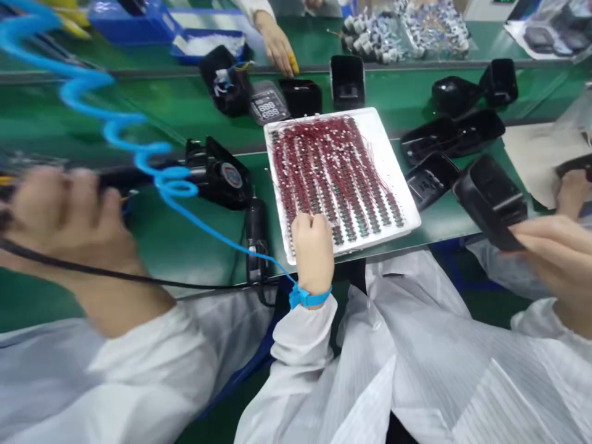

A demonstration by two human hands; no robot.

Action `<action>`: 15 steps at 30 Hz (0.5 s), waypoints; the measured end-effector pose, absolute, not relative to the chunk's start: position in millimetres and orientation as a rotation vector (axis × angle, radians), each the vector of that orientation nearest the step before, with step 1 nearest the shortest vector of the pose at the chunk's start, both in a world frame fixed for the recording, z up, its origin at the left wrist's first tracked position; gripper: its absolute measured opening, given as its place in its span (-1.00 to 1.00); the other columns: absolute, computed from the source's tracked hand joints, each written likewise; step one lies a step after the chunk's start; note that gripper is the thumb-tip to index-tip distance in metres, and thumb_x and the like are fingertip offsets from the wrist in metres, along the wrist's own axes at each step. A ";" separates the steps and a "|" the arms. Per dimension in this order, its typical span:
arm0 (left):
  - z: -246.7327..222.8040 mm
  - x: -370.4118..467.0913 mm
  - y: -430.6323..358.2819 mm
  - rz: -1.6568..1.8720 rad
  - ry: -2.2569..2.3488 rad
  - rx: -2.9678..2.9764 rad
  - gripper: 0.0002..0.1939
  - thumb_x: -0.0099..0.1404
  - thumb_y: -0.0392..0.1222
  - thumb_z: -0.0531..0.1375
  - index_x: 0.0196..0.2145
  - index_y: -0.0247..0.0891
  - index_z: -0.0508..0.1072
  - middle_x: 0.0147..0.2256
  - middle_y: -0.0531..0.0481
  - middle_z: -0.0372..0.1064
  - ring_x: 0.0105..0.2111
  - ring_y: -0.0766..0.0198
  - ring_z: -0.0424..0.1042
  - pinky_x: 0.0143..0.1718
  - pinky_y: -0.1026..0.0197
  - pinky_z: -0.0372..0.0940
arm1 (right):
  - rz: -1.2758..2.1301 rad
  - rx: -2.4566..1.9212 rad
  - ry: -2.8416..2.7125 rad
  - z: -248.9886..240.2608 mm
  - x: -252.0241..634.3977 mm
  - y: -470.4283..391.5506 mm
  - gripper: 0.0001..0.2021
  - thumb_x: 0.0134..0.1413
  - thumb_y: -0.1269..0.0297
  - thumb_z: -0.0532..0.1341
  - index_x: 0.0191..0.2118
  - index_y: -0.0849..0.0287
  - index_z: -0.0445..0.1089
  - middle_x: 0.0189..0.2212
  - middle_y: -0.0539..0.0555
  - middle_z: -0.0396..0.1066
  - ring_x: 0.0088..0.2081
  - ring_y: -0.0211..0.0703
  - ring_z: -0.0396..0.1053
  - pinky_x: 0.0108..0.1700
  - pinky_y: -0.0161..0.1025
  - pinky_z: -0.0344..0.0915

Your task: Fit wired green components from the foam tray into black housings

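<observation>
My left hand [313, 250], with a blue wrist strap [309, 298], is closed over the near edge of a white foam tray [393, 179]. Its fingertips are pinched among rows of small circuit boards [365, 228] with dark red wires [324, 142]; what they grip, if anything, is hidden. At the right, my right hand [555, 250] grips a black plastic housing [493, 197], hollow and tilted with its opening upward. This housing is off the bench, right of the tray.
Black housings [453, 135] lie right of the tray. A dark electric screwdriver [256, 234] lies left of it. A coiled blue cord [124, 132] crosses the left side. Co-workers' hands show at left [74, 228], far side [276, 46] and right [572, 191]. Bagged connectors [407, 31] sit on the shelf.
</observation>
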State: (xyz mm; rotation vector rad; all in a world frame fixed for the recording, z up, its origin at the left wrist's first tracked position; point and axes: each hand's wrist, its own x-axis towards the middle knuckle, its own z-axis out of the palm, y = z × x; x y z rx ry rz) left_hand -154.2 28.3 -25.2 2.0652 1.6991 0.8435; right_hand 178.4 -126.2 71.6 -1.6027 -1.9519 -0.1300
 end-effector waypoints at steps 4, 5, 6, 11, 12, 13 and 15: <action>-23.4 -150.2 31.3 0.764 1.955 2.053 -0.84 0.41 -0.40 0.04 -0.29 -0.21 0.33 -0.23 -0.14 0.31 -0.06 -0.05 0.40 0.07 -0.09 0.30 | -0.217 -1.595 -2.076 53.4 196.8 -164.4 -0.91 0.26 0.46 0.29 -0.23 0.11 0.49 -0.27 0.07 0.60 -0.28 -0.15 0.53 -0.20 -0.20 0.47; -23.7 -150.1 31.1 0.770 1.974 2.050 -0.84 0.41 -0.41 0.04 -0.26 -0.22 0.35 -0.20 -0.16 0.33 -0.05 -0.06 0.41 0.08 -0.09 0.30 | -0.250 -1.610 -2.120 44.2 197.9 -164.7 -0.92 0.28 0.44 0.28 -0.25 0.13 0.49 -0.28 0.08 0.60 -0.30 -0.15 0.52 -0.20 -0.19 0.45; -24.2 -150.3 30.4 0.783 1.980 2.050 -0.85 0.41 -0.40 0.03 -0.22 -0.24 0.36 -0.17 -0.18 0.34 -0.03 -0.06 0.41 0.09 -0.09 0.30 | -0.279 -1.630 -2.153 34.2 198.8 -162.2 -0.91 0.31 0.41 0.26 -0.26 0.15 0.51 -0.29 0.08 0.61 -0.31 -0.15 0.52 -0.21 -0.19 0.43; -25.8 -149.2 22.1 0.897 2.053 1.981 -0.79 0.38 -0.39 0.07 -0.05 -0.28 0.35 -0.13 -0.18 0.33 0.00 -0.06 0.38 0.14 -0.12 0.26 | -0.352 -1.813 -2.104 -8.7 211.3 -134.6 -0.80 0.35 0.38 0.20 -0.30 0.16 0.56 -0.30 0.08 0.61 -0.29 -0.15 0.50 -0.16 -0.20 0.33; -25.7 -148.3 20.8 0.933 2.062 1.962 -0.78 0.37 -0.40 0.06 -0.05 -0.29 0.34 -0.14 -0.17 0.32 -0.01 -0.04 0.38 0.14 -0.11 0.26 | -0.365 -1.852 -2.087 -13.7 216.2 -129.9 -0.80 0.35 0.37 0.20 -0.29 0.16 0.56 -0.30 0.08 0.61 -0.29 -0.15 0.49 -0.15 -0.20 0.31; -25.5 -147.4 20.1 0.985 2.064 1.944 -0.78 0.36 -0.42 0.05 -0.06 -0.30 0.33 -0.15 -0.15 0.29 -0.03 -0.01 0.37 0.14 -0.10 0.26 | -0.371 -1.890 -2.075 -17.8 221.7 -125.9 -0.81 0.35 0.37 0.21 -0.28 0.16 0.57 -0.29 0.08 0.61 -0.29 -0.14 0.47 -0.15 -0.19 0.29; -25.2 -146.3 20.4 1.153 2.055 1.876 -0.80 0.37 -0.44 -0.01 -0.10 -0.28 0.29 -0.17 -0.09 0.22 -0.14 0.13 0.39 0.11 -0.03 0.28 | -0.344 -1.956 -2.054 -24.5 234.0 -118.8 -0.83 0.34 0.35 0.23 -0.25 0.15 0.58 -0.27 0.09 0.60 -0.28 -0.12 0.45 -0.14 -0.18 0.26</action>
